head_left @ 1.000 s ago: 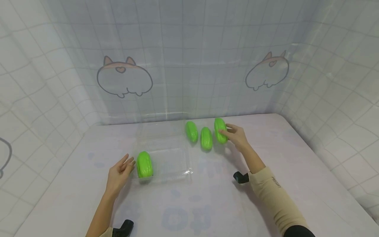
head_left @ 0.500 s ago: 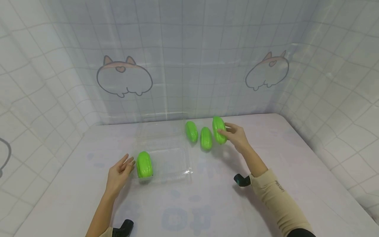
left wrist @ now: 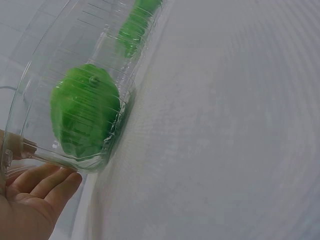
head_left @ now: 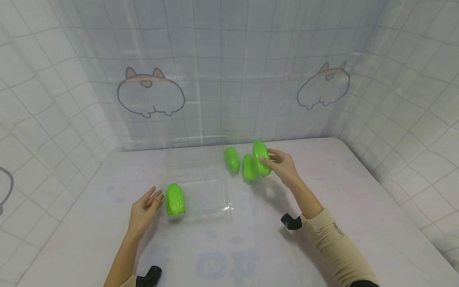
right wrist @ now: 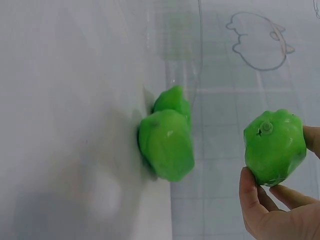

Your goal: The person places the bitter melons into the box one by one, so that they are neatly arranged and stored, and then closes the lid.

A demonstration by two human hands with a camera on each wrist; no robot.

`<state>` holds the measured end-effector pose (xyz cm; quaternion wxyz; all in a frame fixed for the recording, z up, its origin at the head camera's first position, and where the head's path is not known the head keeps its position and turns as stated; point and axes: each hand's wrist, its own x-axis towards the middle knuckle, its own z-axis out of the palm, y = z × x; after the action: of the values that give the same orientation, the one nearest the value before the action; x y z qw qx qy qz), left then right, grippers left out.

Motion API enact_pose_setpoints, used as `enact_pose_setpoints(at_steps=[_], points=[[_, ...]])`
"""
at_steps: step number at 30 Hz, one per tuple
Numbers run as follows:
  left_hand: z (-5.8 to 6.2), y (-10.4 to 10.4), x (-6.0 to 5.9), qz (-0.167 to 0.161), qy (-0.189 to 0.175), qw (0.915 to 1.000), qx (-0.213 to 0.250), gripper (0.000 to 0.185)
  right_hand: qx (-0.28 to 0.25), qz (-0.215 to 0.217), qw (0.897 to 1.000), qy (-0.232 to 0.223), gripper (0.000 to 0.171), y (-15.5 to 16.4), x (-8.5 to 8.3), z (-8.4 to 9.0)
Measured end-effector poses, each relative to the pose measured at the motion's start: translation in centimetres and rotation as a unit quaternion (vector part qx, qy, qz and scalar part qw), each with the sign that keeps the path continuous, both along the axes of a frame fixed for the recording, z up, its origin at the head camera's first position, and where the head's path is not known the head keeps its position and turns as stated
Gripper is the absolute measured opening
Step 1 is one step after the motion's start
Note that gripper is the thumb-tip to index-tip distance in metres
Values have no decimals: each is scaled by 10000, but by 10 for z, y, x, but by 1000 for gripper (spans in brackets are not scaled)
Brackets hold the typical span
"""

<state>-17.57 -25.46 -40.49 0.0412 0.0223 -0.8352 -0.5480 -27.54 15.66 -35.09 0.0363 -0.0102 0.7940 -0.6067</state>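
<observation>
green gourd (head_left: pixel 261 158) between right fingers (head_left: pixel 267 161)

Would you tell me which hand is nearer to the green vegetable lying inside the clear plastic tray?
The left. The left hand rests just beside the green vegetable at the clear tray edge, while the right hand is across the table, holding another green vegetable.
</observation>
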Motion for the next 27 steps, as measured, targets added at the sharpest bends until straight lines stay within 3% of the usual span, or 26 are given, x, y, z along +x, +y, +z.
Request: enact_pose_setpoints(at_steps=[14, 19, 27], points=[[1, 1, 1, -7, 8, 9999, 118, 54, 127, 256, 9994, 191, 63, -20, 9, 2], [-3, -1, -2, -56, 92, 9996, 263, 54, -18, 335, 9992, 226, 61, -30, 12, 4], [3, 2, 0, -4, -10, 9999, 169, 54, -298, 434, 9985, 172, 59, -47, 12, 3]])
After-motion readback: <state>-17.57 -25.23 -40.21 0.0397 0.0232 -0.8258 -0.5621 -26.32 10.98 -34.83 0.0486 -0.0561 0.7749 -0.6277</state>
